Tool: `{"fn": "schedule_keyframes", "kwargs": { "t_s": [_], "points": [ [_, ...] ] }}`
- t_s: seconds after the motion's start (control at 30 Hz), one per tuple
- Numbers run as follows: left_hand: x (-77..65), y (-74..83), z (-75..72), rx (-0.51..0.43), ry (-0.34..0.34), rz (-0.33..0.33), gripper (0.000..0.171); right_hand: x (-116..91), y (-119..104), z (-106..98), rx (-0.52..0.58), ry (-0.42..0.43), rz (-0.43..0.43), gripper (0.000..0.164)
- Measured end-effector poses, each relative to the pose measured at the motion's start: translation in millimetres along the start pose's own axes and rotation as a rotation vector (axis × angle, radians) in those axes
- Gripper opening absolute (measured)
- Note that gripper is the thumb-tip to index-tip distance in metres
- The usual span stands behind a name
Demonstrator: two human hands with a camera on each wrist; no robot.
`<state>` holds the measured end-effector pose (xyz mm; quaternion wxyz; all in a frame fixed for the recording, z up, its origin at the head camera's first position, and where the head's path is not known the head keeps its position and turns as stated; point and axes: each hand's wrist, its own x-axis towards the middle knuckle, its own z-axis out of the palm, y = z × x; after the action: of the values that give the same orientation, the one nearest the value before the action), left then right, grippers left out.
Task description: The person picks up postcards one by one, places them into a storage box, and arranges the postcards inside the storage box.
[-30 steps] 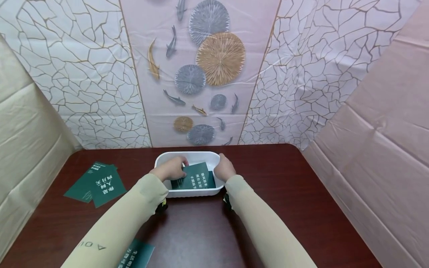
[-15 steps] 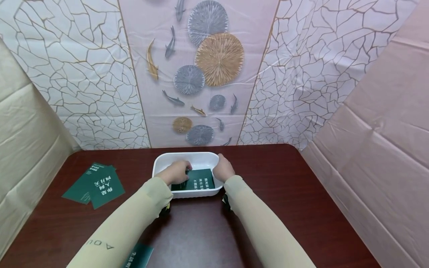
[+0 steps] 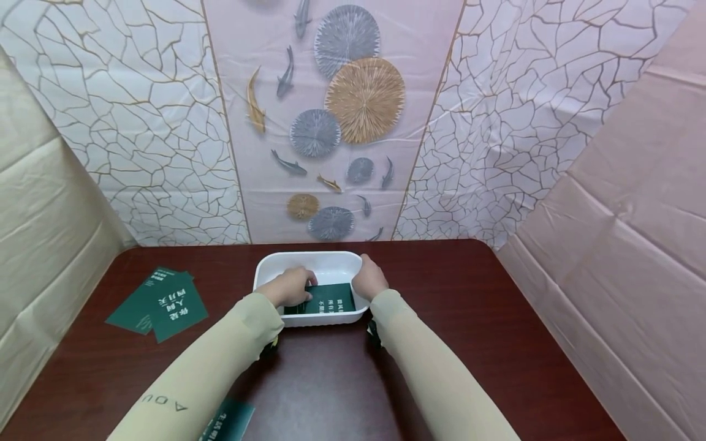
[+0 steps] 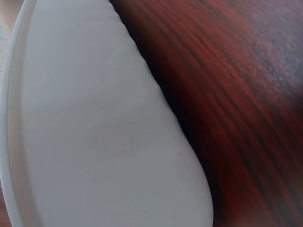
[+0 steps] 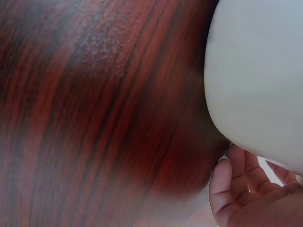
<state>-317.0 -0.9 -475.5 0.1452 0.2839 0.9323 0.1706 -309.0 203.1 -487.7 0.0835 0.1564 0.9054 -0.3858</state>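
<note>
A white rectangular tray (image 3: 325, 267) sits at the far middle of the table. My left hand (image 3: 288, 286) reaches into it, with thumb and fingers bent at the left edge of a dark green card (image 3: 335, 297) printed with white characters. The card lies low in the tray, and my hand hides its left part. My right hand (image 3: 369, 278) holds the tray's right end; in the right wrist view its curled fingers meet the tray's outer side (image 5: 260, 71). The left wrist view shows the tray's outer wall (image 4: 94, 118), not my left hand's fingers.
Overlapping green cards (image 3: 178, 306) lie at the table's left. Another green card (image 3: 234, 419) lies near the front, partly behind my left sleeve (image 3: 204, 367). The dark red wooden table (image 3: 458, 331) reaches a patterned backdrop (image 3: 314, 202), with cloth walls at both sides.
My left hand has lowered the green card from a raised, tilted position down into the tray. The right hand stays at the tray's right end.
</note>
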Motion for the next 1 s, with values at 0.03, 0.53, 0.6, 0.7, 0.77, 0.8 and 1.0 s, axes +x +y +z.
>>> {"fn": "schedule_keyframes", "kwargs": {
  "t_s": [0.03, 0.53, 0.6, 0.7, 0.77, 0.8, 1.0],
  "points": [
    [0.0, -0.9, 0.4, -0.006, 0.002, -0.006, 0.025, -0.1, 0.0, 0.0, -0.001, 0.000, 0.001, 0.064],
    [-3.7, -9.3, -0.6, -0.044, 0.032, -0.015, 0.018, -3.4, -3.3, 0.3, -0.015, 0.004, 0.001, 0.066],
    [-4.9, -9.5, -1.3, -0.051, 0.033, -0.019, 0.018, -4.5, -4.4, 0.2, -0.015, 0.007, -0.005, 0.066],
    [-6.6, -9.4, -1.2, -0.052, 0.041, -0.026, 0.017, -5.7, -5.9, -0.1, -0.015, 0.008, -0.010, 0.066],
    [-7.8, -9.4, -0.7, -0.053, 0.042, -0.037, 0.017, -6.3, -6.5, -0.2, -0.012, 0.005, -0.011, 0.066],
    [-8.5, -9.3, -0.7, -0.055, 0.043, -0.041, 0.018, -6.3, -6.7, -0.2, -0.011, 0.004, -0.009, 0.066],
    [-18.6, -13.8, -8.9, -0.104, 0.091, -0.017, 0.023, -5.1, -5.7, 0.4, -0.018, 0.006, 0.001, 0.066]
  ]
}}
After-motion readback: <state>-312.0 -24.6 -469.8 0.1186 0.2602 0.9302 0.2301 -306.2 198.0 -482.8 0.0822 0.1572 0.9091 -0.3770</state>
